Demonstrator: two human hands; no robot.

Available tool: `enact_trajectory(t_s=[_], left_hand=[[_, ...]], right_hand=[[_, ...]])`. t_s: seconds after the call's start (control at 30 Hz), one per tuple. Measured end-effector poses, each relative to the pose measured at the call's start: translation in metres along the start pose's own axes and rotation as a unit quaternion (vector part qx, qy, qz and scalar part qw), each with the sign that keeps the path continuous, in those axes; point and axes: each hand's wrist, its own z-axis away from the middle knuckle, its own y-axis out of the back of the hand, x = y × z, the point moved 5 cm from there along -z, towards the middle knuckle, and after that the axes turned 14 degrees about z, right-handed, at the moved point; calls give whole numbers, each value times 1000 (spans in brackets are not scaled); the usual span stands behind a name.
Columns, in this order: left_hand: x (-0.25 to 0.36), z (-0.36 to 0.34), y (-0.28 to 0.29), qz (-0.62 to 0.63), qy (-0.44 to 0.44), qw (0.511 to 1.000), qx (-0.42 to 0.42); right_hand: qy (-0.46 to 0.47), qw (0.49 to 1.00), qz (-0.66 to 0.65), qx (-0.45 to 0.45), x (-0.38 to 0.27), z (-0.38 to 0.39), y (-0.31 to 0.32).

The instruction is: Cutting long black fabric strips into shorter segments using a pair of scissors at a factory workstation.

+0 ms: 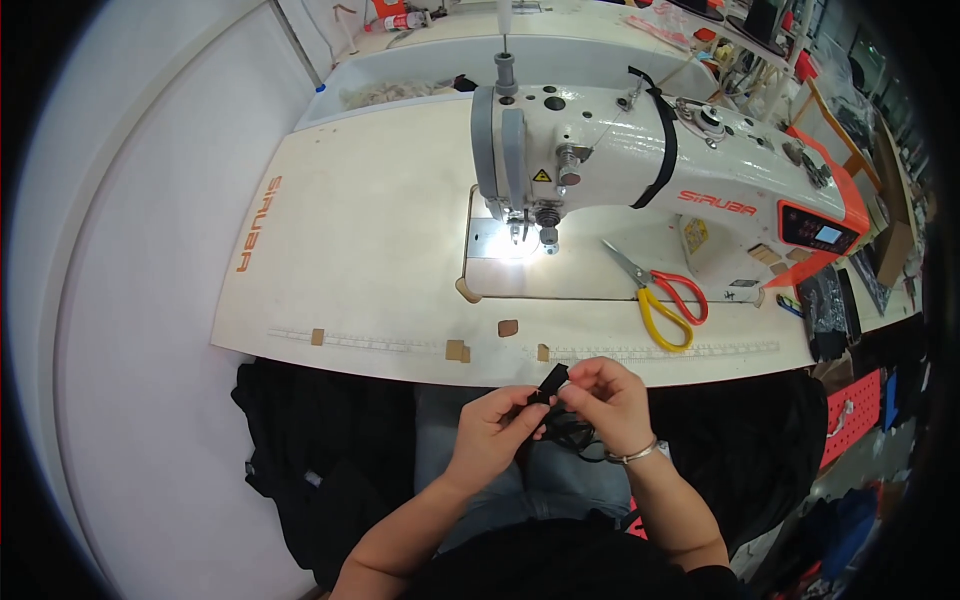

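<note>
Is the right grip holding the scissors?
No: the scissors lie on the sewing table, while the right grip is at the black strip.

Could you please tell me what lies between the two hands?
In the head view, a black strip lies between the left hand and the right hand.

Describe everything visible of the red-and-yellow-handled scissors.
The scissors lie flat, silvery metal blades looking nearly closed, pointing away and leftward. The red loop and yellow loop look like plastic. The blades rest on the bed of the white sewing machine; the yellow loop overlaps the pale ruler strip on the cream tabletop. Neither left hand nor right hand touches them.
</note>
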Motion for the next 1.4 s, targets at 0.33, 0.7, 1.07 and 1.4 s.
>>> enact_trajectory(t_s=[0.33,0.7,1.07,1.4], left_hand=[[11,3,14,-60,-55,997,17],[39,15,6,-34,71,997,-11],[11,7,11,49,64,997,10],[-4,0,16,95,7,995,24]], right_hand=[[76,983,75,148,-21,-2,24],[60,985,159,5,-25,7,-13],[184,936,296,40,-39,15,-22],[254,877,395,101,-47,18,-25]])
